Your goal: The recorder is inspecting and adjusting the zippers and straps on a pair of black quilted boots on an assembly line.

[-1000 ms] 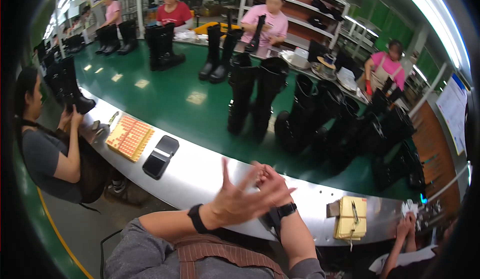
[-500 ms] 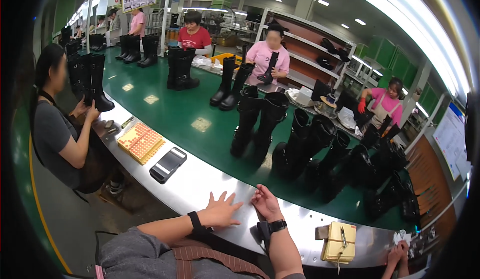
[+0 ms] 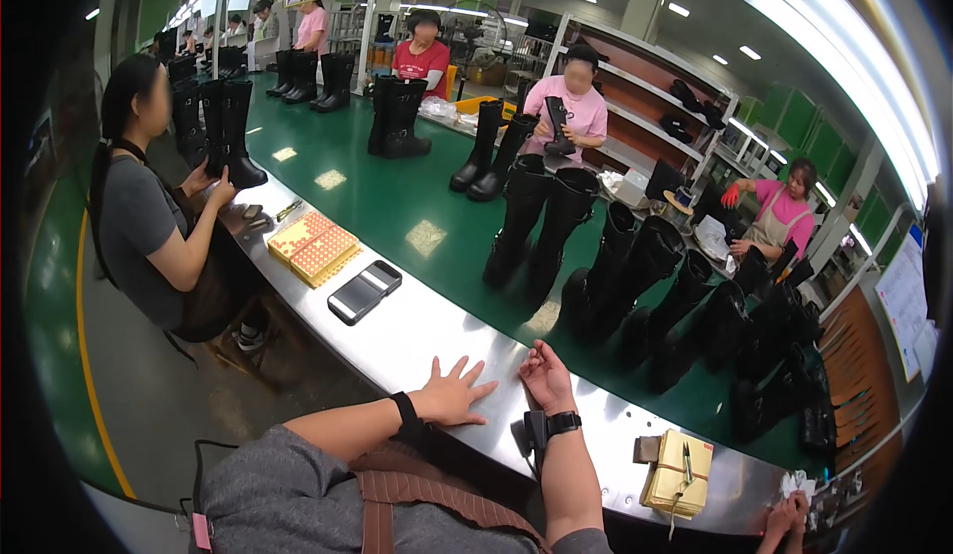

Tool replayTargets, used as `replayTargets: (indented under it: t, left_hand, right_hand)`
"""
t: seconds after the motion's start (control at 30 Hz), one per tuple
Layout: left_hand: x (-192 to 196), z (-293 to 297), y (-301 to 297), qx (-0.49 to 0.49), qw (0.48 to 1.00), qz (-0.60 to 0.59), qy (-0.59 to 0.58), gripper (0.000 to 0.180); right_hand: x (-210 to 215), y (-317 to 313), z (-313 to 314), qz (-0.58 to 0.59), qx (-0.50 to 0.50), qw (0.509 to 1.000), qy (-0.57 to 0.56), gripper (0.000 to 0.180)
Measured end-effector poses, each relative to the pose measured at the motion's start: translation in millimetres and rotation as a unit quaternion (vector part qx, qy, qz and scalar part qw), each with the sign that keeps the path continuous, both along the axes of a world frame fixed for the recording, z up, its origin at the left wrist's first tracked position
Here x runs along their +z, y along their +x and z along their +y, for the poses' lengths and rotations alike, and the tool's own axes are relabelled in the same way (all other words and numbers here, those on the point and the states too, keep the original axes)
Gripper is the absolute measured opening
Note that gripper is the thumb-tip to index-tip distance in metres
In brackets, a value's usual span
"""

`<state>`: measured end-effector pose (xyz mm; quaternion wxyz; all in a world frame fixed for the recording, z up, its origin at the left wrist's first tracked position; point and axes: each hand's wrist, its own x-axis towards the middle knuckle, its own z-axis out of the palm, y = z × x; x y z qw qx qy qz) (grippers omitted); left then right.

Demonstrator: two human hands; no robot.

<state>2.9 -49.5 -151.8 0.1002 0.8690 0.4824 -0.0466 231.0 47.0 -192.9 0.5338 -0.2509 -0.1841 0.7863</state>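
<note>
Black boots (image 3: 518, 211) ahead, blk case (image 3: 361, 294) L, yel cards (image 3: 667, 483) R; L hand (image 3: 453, 395) splayed open, R hand (image 3: 548, 379) half-curled, grip unclear.

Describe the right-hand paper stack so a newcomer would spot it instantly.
Follow the silver metal ledge rightward past the wearer's right hand. The yellow paper stack lies there; unlike the red-patterned stack at left, it has a pen on top.

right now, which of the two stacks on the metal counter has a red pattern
The left stack, beside the black case: red marks dot its top; the right stack is mostly plain yellow.
</note>
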Motion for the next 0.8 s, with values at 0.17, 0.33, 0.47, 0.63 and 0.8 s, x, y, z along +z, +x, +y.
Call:
replayTargets:
  t: [0.17,0.33,0.47,0.63,0.8]
  left_hand:
    - [21.1,22.3,-0.1,-0.02,0.997,0.022,-0.067,0.078]
    - [55.4,107.8,-1.5,0.092,0.989,-0.114,0.02,0.07]
    - [72.6,187.9,15.4,0.24,0.938,-0.217,0.126,0.08]
    - [79.9,256.1,56.1,0.324,0.896,-0.271,0.134,0.104]
    - [77.0,287.3,98.7,0.376,0.856,-0.32,0.155,0.109]
  right_hand:
    - [-2.0,-1.2,-0.2,-0.02,-0.007,1.0,-0.001,0.02]
    - [-1.6,0.1,-3.0,0.006,0.009,1.0,0.029,0.021]
    - [2.5,-0.2,-3.4,-0.002,0.001,1.0,0.002,0.02]
    - [7.7,-2.3,-4.0,-0.003,-0.009,1.0,-0.008,0.019]
    - [7.5,-2.1,-2.9,-0.012,0.007,1.0,-0.009,0.019]
